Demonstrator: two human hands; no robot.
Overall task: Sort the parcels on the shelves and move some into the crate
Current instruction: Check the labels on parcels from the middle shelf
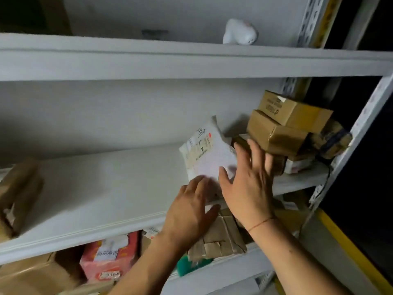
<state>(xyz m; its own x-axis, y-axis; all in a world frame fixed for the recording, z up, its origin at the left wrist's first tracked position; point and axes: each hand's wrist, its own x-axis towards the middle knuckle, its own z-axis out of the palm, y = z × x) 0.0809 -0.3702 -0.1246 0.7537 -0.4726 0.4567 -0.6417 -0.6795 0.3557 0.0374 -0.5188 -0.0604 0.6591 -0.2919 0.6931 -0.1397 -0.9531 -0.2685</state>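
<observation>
- Sorting looks mid-way: cardboard boxes (285, 124) are stacked at the middle shelf's (95, 188) right end; no crate is in view, so moving parcels there seems still ahead.
- The white labelled mailer (207, 153) stands tilted on that shelf, beside the stack.
- Left hand (191, 209) lies at its lower edge, fingers loosely spread.
- Right hand (248, 182) has straight, splayed fingers against mailer and boxes.

- The middle shelf (95, 188) lies bare across its centre, from the brown parcel (19, 194) at its left end to the white mailer (208, 152).
- Stacked cardboard boxes (285, 124) crowd its right end, up against the corner post (361, 128).
- The upper shelf (170, 60) caps the opening overhead.
- Both hands, left hand (191, 207) and right hand (248, 184), fill the front edge by the mailer.
</observation>
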